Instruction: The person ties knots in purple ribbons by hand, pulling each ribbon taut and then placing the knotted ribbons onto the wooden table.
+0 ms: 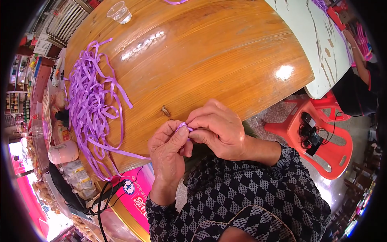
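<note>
A small folded bit of purple ribbon (184, 126) is pinched between my two hands, just over the near edge of the wooden table. My left hand (168, 146) grips it between thumb and fingers. From the right, my right hand (217, 131) presses thumb and forefinger onto the same bit. One strand of ribbon runs from my left hand to a big tangled heap of purple ribbon (90, 97) on the table's left side. The exact fold in the fingers is partly hidden.
The wooden table (201, 52) holds a clear plastic cup (120, 13) at the far left. A white marbled table (322, 52) adjoins at right, where another person's arm (358, 54) reaches over it. A red plastic chair (322, 137) carries black cables. Packages and a pink container (64, 152) stand left.
</note>
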### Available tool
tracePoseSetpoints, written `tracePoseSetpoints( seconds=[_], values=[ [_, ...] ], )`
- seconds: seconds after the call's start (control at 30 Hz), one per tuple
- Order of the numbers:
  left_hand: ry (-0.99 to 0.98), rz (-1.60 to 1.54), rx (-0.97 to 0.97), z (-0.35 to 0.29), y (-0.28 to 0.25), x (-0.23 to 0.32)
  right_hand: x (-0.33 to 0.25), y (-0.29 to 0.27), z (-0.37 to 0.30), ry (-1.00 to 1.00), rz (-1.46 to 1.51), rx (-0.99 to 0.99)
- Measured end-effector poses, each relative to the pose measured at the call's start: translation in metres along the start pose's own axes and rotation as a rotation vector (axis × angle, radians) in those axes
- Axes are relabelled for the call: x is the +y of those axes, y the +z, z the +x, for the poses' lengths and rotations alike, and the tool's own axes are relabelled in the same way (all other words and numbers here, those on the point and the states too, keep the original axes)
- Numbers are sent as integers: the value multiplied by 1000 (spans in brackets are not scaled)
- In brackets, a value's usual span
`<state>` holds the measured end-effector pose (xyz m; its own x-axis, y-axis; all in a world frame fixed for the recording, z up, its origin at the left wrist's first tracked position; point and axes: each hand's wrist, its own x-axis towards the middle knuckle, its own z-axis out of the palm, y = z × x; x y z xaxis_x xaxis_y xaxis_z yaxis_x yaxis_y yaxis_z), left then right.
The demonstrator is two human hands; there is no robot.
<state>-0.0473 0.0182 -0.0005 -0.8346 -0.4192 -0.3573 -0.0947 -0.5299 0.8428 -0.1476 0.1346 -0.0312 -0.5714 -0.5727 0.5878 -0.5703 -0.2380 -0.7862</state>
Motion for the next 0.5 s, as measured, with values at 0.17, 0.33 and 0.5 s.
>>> tracePoseSetpoints(
  seconds=[0.17, 0.33, 0.5],
  values=[
    [2, 109, 8, 0, 3, 1, 4, -2, 0, -20, -30, -34],
    [182, 231, -44, -2, 2, 8, -5, -6, 3, 383, 398, -49],
    [321, 473, -62, -3, -4, 12, -9, -11, 9, 664, 715, -67]
  ],
)
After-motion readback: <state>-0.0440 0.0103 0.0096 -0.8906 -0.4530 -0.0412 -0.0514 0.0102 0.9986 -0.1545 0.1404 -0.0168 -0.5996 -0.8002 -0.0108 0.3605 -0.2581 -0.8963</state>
